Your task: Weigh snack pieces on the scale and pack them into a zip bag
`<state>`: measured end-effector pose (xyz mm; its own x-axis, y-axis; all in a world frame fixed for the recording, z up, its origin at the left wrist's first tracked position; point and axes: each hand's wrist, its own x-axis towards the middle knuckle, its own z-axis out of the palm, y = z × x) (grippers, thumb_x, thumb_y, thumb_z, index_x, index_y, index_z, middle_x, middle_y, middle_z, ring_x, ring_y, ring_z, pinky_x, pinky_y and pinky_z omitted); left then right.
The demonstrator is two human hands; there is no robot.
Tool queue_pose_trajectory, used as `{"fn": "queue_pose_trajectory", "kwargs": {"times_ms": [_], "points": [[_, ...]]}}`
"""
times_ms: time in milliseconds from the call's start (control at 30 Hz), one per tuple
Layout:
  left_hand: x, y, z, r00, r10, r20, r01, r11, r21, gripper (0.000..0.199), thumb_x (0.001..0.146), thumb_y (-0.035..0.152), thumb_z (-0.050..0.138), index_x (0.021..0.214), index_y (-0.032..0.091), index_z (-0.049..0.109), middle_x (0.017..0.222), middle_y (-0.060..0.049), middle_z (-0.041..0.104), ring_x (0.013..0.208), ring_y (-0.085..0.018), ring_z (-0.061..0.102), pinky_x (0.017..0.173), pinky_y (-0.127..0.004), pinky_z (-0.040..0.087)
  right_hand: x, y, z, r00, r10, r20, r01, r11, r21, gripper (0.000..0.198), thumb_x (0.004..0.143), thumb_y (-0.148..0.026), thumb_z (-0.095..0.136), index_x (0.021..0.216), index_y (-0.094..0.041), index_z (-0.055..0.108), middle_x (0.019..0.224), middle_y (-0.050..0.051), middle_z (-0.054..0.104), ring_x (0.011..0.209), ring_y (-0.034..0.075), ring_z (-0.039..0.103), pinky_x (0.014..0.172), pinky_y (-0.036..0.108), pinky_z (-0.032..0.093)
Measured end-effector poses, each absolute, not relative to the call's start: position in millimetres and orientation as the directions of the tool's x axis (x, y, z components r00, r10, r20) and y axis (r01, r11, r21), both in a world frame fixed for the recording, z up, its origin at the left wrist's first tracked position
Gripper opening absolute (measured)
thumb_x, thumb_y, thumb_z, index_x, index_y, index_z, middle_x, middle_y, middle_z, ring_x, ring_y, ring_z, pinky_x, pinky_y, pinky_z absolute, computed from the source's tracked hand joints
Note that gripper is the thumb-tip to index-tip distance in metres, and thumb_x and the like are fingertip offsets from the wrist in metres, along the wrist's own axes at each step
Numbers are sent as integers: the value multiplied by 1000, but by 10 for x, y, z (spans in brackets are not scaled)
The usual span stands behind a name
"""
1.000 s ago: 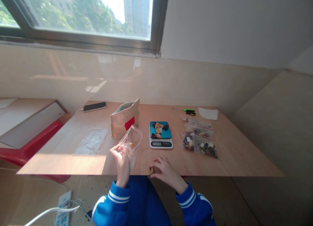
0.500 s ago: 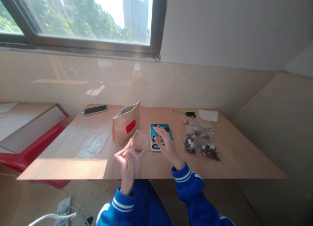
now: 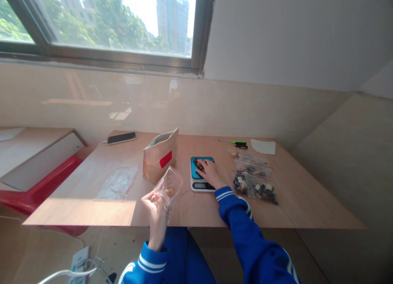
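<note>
On scale (image 3: 201, 178) — right hand (image 3: 209, 172), seemingly gripping pieces; left hand (image 3: 154, 205) holds bag (image 3: 169, 184).

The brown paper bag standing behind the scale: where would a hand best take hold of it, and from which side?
Probably at the open top edge of the brown paper bag, coming from above. It stands upright on the table with its mouth open, so the rim is free to pinch. The left hand holds a small clear bag; the right hand rests on the scale.

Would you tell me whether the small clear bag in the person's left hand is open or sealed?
Open: the small clear bag, held up by the left hand, has its mouth spread wide, with a few pieces inside.
</note>
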<state>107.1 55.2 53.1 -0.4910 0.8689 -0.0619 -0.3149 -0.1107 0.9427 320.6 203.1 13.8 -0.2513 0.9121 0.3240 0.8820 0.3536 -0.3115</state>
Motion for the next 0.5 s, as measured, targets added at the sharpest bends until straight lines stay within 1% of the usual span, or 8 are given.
{"fn": "queue_pose_trajectory", "kwargs": {"times_ms": [33,100,167,233,333,433,500], "points": [[1099,561,544,-495,868,-46,-324,-135,936,39,78,51,62,94,24,37,92,-1,66,64,-9,62,55,-21,48,3197,2023,141,-247,910,334,880,355,-316,42,90,-36,53,126,-15,56,114,17,59,106,31,52,93,46,40],[1152,574,574,-500,866,-24,-344,-173,923,36,81,50,60,90,24,36,112,-8,65,82,-13,66,64,-26,52,3174,2015,147,-249,900,358,869,371,-328,35,91,-32,51,121,-16,59,109,15,60,103,31,52,90,46,41],[1187,577,602,-509,860,-20,-348,-185,919,35,82,51,57,89,24,36,118,-11,64,94,-17,66,71,-30,54,3156,2015,152,-260,887,383,847,399,-350,30,91,-29,51,116,-17,61,106,13,61,101,29,52,90,44,43],[1202,572,627,-510,860,-19,-341,-182,922,36,82,52,57,88,24,36,119,-12,64,97,-18,65,74,-32,54,3152,2018,151,-262,874,409,820,425,-383,26,90,-28,51,112,-18,62,103,12,61,100,28,53,89,42,44],[1207,564,645,-499,866,-29,-327,-157,932,37,81,52,57,89,23,35,121,-13,63,93,-17,66,73,-32,53,3169,2027,144,-233,862,451,778,443,-446,20,89,-28,53,104,-20,64,99,10,62,97,26,55,87,40,47],[1220,569,627,-474,880,-34,-333,-143,932,38,82,53,55,92,23,34,124,-13,61,81,-13,66,67,-29,52,3192,2056,154,-169,856,488,731,441,-520,17,89,-32,54,95,-20,65,94,9,64,92,25,58,85,38,49],[1233,580,592,-447,894,-24,-341,-145,929,37,84,53,54,93,23,35,123,-12,61,72,-9,64,62,-25,50,3193,2085,198,-105,853,511,697,430,-574,21,88,-37,54,91,-19,65,92,8,65,91,24,60,84,37,49]]}}
